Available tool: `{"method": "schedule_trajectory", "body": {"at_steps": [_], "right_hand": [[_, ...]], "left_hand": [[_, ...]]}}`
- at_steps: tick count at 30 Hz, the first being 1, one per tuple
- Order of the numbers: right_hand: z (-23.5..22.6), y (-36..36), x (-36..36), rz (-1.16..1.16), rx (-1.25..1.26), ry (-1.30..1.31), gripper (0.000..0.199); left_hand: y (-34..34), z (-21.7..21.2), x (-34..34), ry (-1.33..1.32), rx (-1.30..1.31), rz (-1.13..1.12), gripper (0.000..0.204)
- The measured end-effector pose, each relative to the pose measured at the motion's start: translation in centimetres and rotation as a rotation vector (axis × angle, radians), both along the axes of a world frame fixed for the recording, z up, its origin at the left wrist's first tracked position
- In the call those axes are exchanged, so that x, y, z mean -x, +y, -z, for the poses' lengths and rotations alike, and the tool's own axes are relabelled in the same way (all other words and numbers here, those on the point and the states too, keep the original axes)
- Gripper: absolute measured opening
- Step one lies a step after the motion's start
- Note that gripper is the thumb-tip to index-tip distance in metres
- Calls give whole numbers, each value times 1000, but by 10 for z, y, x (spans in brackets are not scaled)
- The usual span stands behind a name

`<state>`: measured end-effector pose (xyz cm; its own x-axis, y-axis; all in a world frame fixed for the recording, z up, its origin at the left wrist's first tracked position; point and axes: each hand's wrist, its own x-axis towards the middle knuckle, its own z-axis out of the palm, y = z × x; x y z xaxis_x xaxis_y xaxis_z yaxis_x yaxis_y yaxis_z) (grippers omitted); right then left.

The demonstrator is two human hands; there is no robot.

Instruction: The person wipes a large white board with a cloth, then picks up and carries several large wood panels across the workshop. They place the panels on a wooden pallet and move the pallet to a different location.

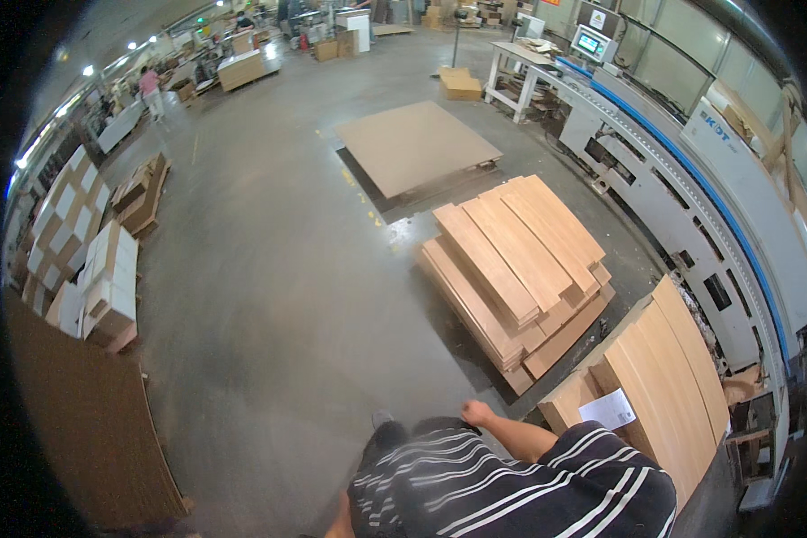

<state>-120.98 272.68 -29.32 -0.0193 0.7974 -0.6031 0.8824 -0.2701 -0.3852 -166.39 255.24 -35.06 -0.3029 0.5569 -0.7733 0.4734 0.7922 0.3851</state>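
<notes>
My right hand (477, 412) hangs low in front of my striped shirt, its fingers curled in, and I see nothing in them. Nearest to it are a stack of wood panels (511, 247) ahead on the right and a second stack (659, 359) beside my right arm. A white sheet of paper (608, 410) lies on that second stack. Of my left arm only a bit of skin shows at the lower edge; the left hand itself is out of the picture.
A long machine (672, 206) with a blue strip and a screen (589, 43) runs along the right. Ahead lies a flat brown board (419, 148) on a low support. Wrapped boxes (108, 278) and a brown stack (81, 412) stand left. A person (150, 90) is far off.
</notes>
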Motion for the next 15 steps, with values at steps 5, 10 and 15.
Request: {"method": "schedule_trajectory", "body": {"at_steps": [5, 10, 15], "right_hand": [[40, -34, -29, 156, 303, -115, 23], [75, 13, -1, 257, 552, -61, 22], [90, 176, 31, -181, 470, -37, 20]], "left_hand": [[227, -15, 59, -15, -172, -39, 14], [420, -47, 79, -146, -376, -111, 11], [520, -44, 86, -94, -264, -31, 10]]}}
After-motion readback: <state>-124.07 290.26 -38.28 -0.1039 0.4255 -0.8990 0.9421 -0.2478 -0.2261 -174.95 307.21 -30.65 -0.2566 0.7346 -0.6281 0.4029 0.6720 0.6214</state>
